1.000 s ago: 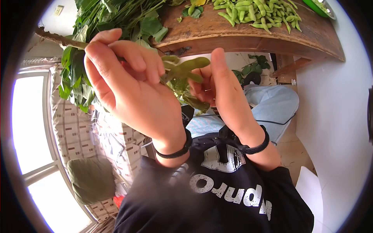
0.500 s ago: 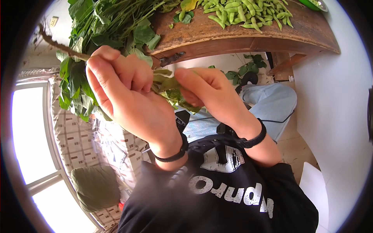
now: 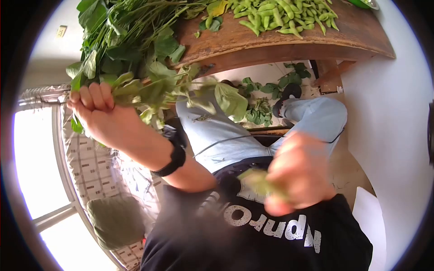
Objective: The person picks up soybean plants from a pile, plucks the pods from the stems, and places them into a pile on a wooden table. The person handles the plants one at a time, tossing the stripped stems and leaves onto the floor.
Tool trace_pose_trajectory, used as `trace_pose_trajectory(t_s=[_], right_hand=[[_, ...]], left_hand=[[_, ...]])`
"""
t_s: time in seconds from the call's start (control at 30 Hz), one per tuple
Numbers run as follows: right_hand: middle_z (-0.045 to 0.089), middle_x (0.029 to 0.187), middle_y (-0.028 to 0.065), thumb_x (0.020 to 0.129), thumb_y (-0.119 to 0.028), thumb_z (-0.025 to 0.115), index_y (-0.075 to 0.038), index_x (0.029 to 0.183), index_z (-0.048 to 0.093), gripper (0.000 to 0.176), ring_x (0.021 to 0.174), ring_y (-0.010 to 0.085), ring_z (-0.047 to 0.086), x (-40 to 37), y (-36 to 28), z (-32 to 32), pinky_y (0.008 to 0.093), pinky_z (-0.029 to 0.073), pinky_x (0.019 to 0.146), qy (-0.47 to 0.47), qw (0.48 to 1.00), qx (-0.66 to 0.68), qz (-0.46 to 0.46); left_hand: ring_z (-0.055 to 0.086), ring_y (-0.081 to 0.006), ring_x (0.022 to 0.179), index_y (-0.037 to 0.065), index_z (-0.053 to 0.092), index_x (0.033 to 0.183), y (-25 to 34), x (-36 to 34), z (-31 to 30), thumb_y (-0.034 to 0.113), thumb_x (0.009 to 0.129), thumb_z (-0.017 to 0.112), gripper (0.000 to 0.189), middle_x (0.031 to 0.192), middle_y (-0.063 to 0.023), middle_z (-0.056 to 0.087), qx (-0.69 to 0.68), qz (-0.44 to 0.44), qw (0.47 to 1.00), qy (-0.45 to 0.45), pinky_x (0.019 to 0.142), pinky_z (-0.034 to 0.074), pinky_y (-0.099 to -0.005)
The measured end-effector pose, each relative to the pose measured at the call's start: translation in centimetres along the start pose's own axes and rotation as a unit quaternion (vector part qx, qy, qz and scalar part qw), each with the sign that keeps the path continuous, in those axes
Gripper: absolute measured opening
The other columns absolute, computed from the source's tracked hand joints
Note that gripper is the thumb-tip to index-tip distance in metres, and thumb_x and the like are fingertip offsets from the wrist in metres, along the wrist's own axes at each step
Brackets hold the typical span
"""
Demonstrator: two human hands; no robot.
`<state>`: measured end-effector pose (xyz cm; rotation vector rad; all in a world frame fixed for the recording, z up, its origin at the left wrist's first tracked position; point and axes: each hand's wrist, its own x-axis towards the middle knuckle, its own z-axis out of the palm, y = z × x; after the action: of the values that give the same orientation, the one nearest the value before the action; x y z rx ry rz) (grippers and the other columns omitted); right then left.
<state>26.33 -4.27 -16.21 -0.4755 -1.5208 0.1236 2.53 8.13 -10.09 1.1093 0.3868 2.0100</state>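
My left hand [image 3: 106, 119] is closed round the stem of a leafy plant [image 3: 156, 92], whose thin root end sticks out to the left while its leaves hang to the right, over my lap. In front of my shirt, my right hand [image 3: 300, 174] is blurred by motion, its fingers closed on green pods [image 3: 260, 182]. A heap of leafy stalks [image 3: 122, 40] lies at the upper left, just beyond my left hand. Loose green pods [image 3: 287, 16] are piled on the wooden table [image 3: 352, 34] at the top.
A green-rimmed bowl [image 3: 364, 3] stands at the table's far right end. Fallen leaves [image 3: 260, 113] lie on the floor near my shoe [image 3: 291, 92]. A green cushion [image 3: 115, 221] rests on patterned cloth at the lower left, beside a bright window.
My hands have moved apart: the left went further left with the plant, and the right came down and right, away from the plant, with pods. The plant's leaves now show more fully.
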Motion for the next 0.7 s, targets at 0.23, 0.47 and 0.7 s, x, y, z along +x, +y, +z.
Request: trace_pose_trajectory(t_s=[0.23, 0.47, 0.7], right_hand=[[0.06, 0.075, 0.0061, 0.091, -0.03, 0.066, -0.005, 0.099, 0.062, 0.027, 0.059, 0.0194, 0.052, 6.7, 9.0, -4.4, 0.0331, 0.042, 0.055, -0.071, 0.885, -0.394, 0.237], [0.06, 0.084, 0.0077, 0.072, -0.018, 0.079, -0.005, 0.1, 0.061, 0.035, 0.069, 0.0253, 0.057, -0.7, 3.7, 1.7, 0.035, 0.046, 0.06, -0.055, 0.987, -0.127, 0.083], [0.058, 0.091, 0.009, 0.068, -0.018, 0.08, -0.006, 0.101, 0.059, 0.041, 0.083, 0.0308, 0.056, -1.5, 4.4, 2.5, 0.04, 0.046, 0.073, -0.093, 0.976, -0.099, 0.172]], left_hand=[[0.031, -0.0147, 0.064, 0.005, 0.04, 0.083, 0.9, -2.0, 1.7, 0.012, 0.101, 0.042, 0.02, 0.068, -0.0019, 0.029, -0.249, -0.054, 0.966, -0.037, 0.065, 0.034, -0.0274], [0.039, -0.0217, 0.087, 0.002, 0.04, 0.106, 0.7, -3.0, 3.0, 0.007, 0.098, 0.041, 0.009, 0.088, -0.008, 0.039, -0.254, -0.173, 0.952, 0.007, 0.089, 0.035, -0.0381], [0.044, -0.0241, 0.099, -0.004, 0.041, 0.115, -0.7, -3.4, 3.4, 0.0, 0.099, 0.039, 0.016, 0.102, -0.0127, 0.045, -0.235, -0.21, 0.949, -0.018, 0.104, 0.034, -0.0447]])
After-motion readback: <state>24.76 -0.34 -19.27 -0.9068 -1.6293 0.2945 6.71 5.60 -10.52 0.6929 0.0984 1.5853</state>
